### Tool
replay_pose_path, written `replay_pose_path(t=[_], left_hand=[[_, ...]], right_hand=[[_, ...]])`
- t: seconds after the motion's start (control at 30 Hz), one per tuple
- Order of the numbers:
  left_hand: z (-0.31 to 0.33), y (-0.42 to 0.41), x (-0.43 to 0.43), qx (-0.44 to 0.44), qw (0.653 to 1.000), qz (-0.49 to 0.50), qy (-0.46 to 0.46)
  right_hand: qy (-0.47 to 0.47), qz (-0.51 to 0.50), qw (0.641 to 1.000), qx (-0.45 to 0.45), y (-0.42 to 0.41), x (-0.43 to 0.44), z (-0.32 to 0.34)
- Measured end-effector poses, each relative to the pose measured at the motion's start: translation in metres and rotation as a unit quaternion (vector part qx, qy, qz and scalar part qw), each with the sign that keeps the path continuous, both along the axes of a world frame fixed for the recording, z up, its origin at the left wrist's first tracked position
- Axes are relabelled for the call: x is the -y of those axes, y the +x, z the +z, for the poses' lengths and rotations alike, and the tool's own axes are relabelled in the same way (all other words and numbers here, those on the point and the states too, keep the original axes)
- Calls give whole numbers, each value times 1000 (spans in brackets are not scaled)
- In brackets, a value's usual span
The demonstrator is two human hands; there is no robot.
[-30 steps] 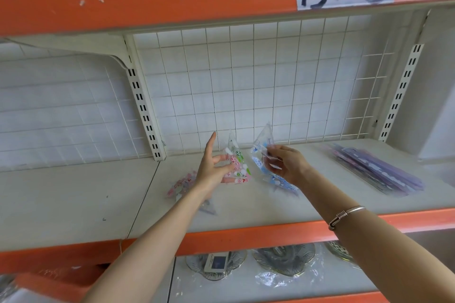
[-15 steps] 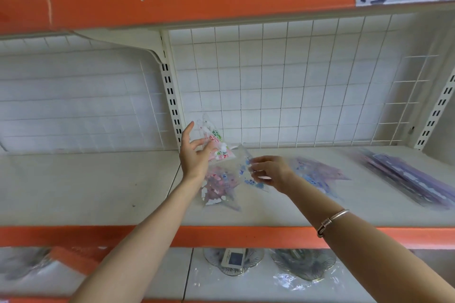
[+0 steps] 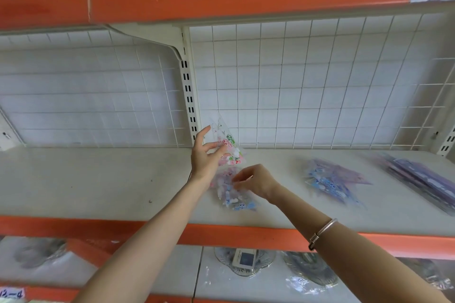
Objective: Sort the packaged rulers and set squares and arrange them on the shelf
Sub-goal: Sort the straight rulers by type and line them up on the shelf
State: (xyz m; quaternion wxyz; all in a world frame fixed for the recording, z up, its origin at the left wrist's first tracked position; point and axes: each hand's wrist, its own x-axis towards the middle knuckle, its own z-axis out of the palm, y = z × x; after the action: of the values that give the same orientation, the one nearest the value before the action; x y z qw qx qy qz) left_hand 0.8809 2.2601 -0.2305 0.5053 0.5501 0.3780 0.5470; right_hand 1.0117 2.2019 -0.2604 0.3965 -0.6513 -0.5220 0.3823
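At centre frame, the left hand (image 3: 205,155) pinched a pink-and-green set-square packet (image 3: 227,141) upright, seemingly kept apart for sorting. Just below it, the right hand (image 3: 256,181) curled its fingers onto a flat pile of pink and blue packets (image 3: 231,194) on the shelf (image 3: 98,179); blur hid whether it gripped one. Blue packets (image 3: 327,179) and purple rulers (image 3: 418,177) lay grouped, well apart, at right
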Motion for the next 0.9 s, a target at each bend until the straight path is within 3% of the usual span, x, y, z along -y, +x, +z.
replay_pose_path(t=[0.2,0.4,0.9], left_hand=[[-6,3,-3,-21,1000,-16,1],[-12,14,-4,-61,997,-43,-9],[-9,65,23,-80,988,-132,-2]], right_hand=[[37,-52,998,11,12,1,-2],[56,-138,983,-109,35,4,8],[124,-145,972,-141,70,26,22]])
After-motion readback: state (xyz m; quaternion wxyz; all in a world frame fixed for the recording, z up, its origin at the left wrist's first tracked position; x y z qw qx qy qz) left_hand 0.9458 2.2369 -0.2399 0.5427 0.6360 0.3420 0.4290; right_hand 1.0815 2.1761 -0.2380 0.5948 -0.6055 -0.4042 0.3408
